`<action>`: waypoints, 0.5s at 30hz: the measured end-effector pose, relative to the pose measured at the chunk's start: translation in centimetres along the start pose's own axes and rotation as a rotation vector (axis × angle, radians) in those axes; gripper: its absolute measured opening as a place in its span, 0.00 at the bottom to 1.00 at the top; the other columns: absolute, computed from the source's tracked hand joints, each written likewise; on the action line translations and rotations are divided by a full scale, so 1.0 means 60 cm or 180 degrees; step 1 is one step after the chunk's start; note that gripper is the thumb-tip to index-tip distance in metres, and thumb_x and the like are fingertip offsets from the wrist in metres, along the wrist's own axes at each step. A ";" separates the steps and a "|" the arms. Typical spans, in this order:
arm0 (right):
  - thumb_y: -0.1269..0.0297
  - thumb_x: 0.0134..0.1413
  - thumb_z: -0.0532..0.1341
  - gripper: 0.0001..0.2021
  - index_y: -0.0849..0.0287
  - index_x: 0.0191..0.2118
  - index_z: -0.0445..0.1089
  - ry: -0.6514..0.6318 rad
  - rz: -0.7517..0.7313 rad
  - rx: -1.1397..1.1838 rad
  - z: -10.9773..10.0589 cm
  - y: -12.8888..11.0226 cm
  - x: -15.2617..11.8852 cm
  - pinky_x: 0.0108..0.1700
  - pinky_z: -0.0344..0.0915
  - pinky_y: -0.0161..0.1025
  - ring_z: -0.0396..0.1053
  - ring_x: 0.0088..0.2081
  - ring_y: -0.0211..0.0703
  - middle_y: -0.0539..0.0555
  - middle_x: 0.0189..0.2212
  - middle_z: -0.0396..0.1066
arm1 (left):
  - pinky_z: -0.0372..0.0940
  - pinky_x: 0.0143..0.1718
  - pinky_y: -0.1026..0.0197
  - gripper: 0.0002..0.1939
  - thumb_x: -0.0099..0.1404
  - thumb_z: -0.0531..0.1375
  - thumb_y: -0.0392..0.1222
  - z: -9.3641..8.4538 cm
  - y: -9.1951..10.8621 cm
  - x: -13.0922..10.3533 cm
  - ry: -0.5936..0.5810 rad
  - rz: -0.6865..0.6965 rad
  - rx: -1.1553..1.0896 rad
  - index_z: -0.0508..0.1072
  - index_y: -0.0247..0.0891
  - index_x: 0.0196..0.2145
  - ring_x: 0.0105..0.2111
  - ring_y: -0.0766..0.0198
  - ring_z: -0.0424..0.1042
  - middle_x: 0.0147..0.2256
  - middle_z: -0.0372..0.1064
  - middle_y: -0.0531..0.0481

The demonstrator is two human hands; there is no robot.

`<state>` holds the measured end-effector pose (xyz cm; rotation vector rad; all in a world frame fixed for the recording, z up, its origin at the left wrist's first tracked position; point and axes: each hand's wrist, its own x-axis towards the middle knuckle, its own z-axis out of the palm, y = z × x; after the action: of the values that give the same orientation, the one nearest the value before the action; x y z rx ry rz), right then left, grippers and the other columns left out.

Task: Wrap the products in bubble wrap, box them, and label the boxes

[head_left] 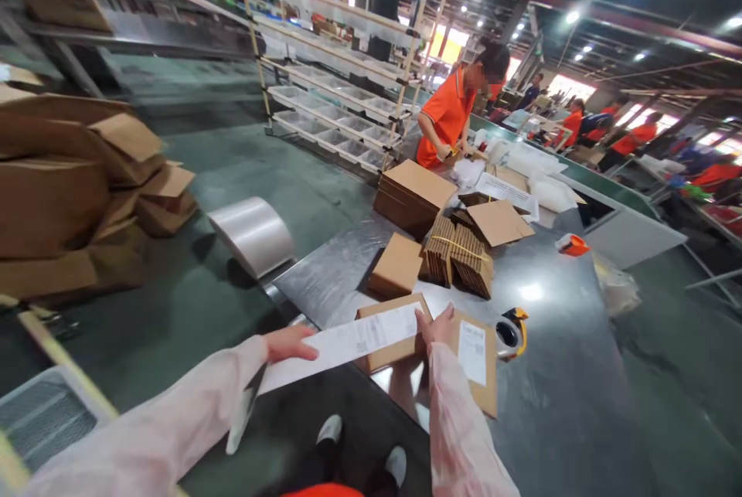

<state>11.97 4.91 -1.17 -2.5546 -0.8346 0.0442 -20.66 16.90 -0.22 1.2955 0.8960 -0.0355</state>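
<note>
A long white strip of printed labels (342, 342) stretches between my hands, slanting across a small cardboard box (394, 354) at the table edge. My left hand (291, 344) is closed on the strip's lower left part, and its tail hangs down past the wrist. At the upper right end, my right hand (434, 325) grips the strip with its thumb over the box's corner; the fingertips are partly hidden. Just right of that hand lies a flat carton (481, 393) bearing a white label (472, 352). A tape dispenser (511, 333) sits beside this carton.
On the metal table (556, 373) are a closed box (396, 265), strapped bundles of folded cardboard (455, 253), stacked cartons (414, 192) and an orange-and-white object (572, 245). A co-worker (449, 114) stands beyond. A metal roller (253, 236) juts out left, near crumpled cardboard (63, 195).
</note>
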 end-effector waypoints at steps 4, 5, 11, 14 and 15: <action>0.48 0.59 0.56 0.38 0.69 0.67 0.52 -0.0494 -0.0845 -0.0574 0.039 -0.041 -0.046 0.65 0.37 0.63 0.41 0.69 0.66 0.73 0.68 0.46 | 0.62 0.28 0.62 0.19 0.40 0.73 0.50 -0.045 -0.048 -0.057 0.0115 -0.0090 -0.0529 0.76 0.36 0.26 0.25 0.60 0.70 0.25 0.74 0.50; 0.45 0.59 0.54 0.38 0.67 0.67 0.53 -0.0630 -0.0912 -0.0661 0.049 -0.054 -0.056 0.65 0.35 0.66 0.40 0.69 0.68 0.72 0.68 0.45 | 0.62 0.28 0.62 0.19 0.40 0.73 0.51 -0.047 -0.051 -0.064 0.0164 -0.0032 -0.0792 0.77 0.36 0.27 0.25 0.60 0.70 0.25 0.74 0.49; 0.39 0.55 0.55 0.37 0.62 0.61 0.65 -0.1317 -0.1754 0.0802 0.073 -0.084 -0.137 0.64 0.37 0.70 0.46 0.67 0.71 0.70 0.64 0.57 | 0.66 0.31 0.61 0.22 0.35 0.77 0.48 -0.007 -0.002 -0.043 0.0869 0.0631 -0.2539 0.75 0.36 0.26 0.25 0.62 0.70 0.23 0.73 0.51; 0.35 0.54 0.55 0.29 0.52 0.45 0.79 -0.2816 -0.2158 0.2527 0.063 -0.072 -0.189 0.63 0.50 0.64 0.66 0.56 0.64 0.63 0.48 0.75 | 0.67 0.33 0.60 0.23 0.34 0.78 0.47 0.023 0.028 -0.025 0.0867 0.0965 -0.2922 0.76 0.36 0.28 0.26 0.62 0.71 0.24 0.73 0.51; 0.32 0.52 0.53 0.30 0.51 0.42 0.79 -0.3160 -0.1889 0.3043 0.058 -0.073 -0.200 0.60 0.55 0.63 0.69 0.52 0.62 0.62 0.44 0.77 | 0.67 0.33 0.60 0.23 0.34 0.77 0.47 0.034 0.034 -0.022 0.0762 0.1048 -0.2917 0.76 0.36 0.28 0.26 0.62 0.72 0.25 0.73 0.51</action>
<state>-0.82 2.65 -3.67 -1.2223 -1.4081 1.2455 -19.41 15.26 2.16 0.5655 0.7411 0.7237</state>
